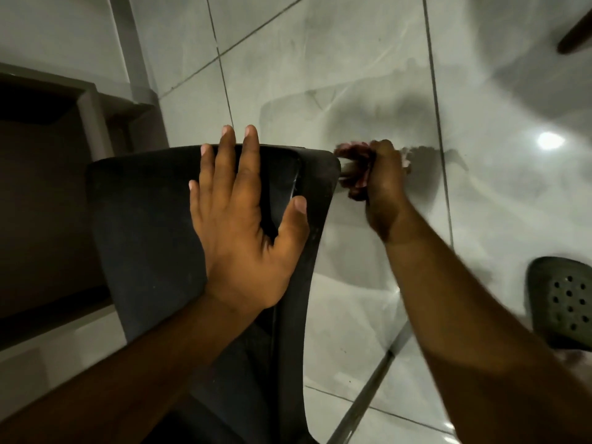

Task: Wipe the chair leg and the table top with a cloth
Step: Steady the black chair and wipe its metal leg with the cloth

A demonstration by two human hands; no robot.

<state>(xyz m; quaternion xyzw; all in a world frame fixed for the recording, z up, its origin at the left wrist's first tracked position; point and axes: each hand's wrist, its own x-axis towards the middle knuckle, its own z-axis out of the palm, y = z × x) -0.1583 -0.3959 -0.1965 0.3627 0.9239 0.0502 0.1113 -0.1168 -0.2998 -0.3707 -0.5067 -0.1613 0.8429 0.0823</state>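
Far left: dark brown table with grey frame, top mostly out of view, not yet being wiped by the look of it. Centre-left: black moulded plastic chair seen from above, standing on pale glossy grey floor tiles. Left hand spread wide and flat on chair's upper edge, gripping nothing, pressing down to steady. Probably light, rigid shell, apt to slide on slick tile, so bracing there makes sense. Just right of chair's top right corner: pale metal chair leg, only a short stub visible. Right hand closed around pinkish crumpled soft cloth, wrapped on that leg. Cloth limp, conforms to tube; best bunched in fist, encircling leg. Leg stiff, smooth, likely slippery. Bottom right edge: dark green perforated clog, blurred.
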